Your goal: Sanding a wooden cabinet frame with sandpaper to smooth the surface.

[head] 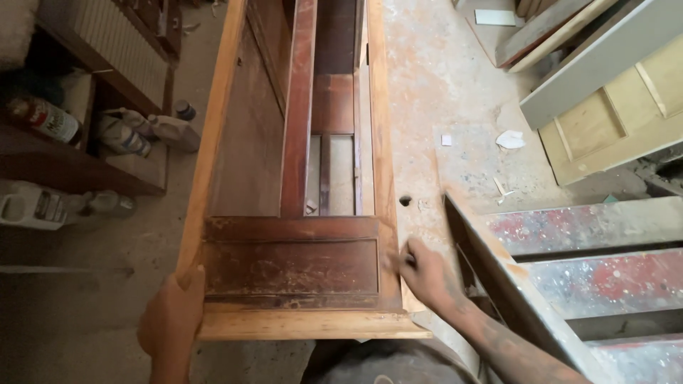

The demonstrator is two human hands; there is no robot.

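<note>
A long wooden door [299, 235] with dark red-brown panels and a paler sanded frame lies flat, stretching away from me. My left hand [173, 316] grips the door's near left corner, fingers wrapped over the pale edge. My right hand [421, 272] presses against the right stile near the bottom panel, fingers bunched as if on something small that I cannot make out. The near bottom rail [313, 323] is bare light wood.
Paint-spattered ladder steps [583, 235] lie at the right. A dusty floor with a hole [405, 201] and paper scraps is beyond. Pale yellow door panels [612, 121] lean at top right. Bottles and jugs [128, 131] sit by dark shelves on the left.
</note>
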